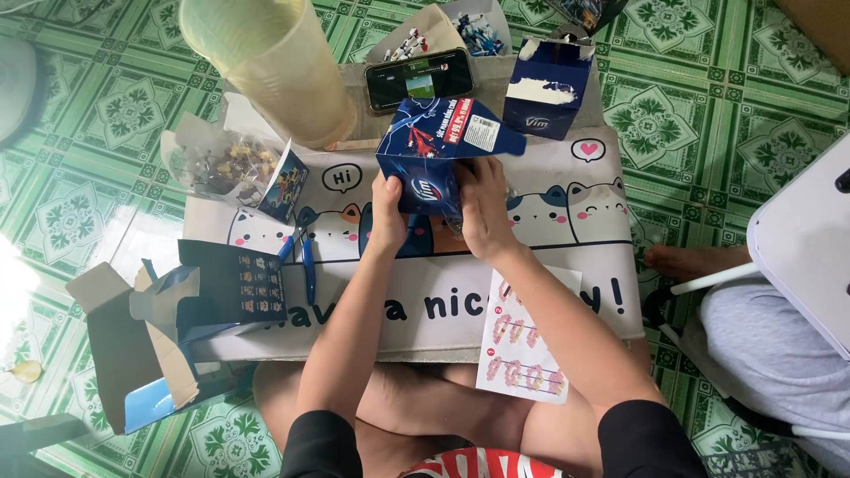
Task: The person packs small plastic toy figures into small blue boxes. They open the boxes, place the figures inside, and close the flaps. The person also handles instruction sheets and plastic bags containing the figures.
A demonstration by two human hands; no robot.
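The dark blue cardboard box with a red figure printed on its side and an open top flap (pixel 438 150) is being held up just above the middle of the surface, between both hands: the left hand (pixel 388 217) is clasping its lower left edge and the right hand (pixel 482 212) is gripping its lower right side, fingers closed on the card. Because the box is tilting with its flap hanging open, whatever is inside could be slipping out onto the surface or the floor, and a squeeze could be crushing the thin card. Beneath it, the pale mat printed with cartoon cats and speech bubbles (pixel 567 190) is covering the surface. Just behind, a black phone with a lit screen (pixel 419 80) is lying flat, and a second blue box with a torn white patch (pixel 549 84) is standing to its right. A white instruction sheet with pink pictures (pixel 522 341) is overhanging the near edge. At the left, a flattened black-and-blue carton (pixel 226 288) and blue-handled pliers (pixel 305 252) are lying, near a yellowish translucent plastic cup (pixel 270 62).
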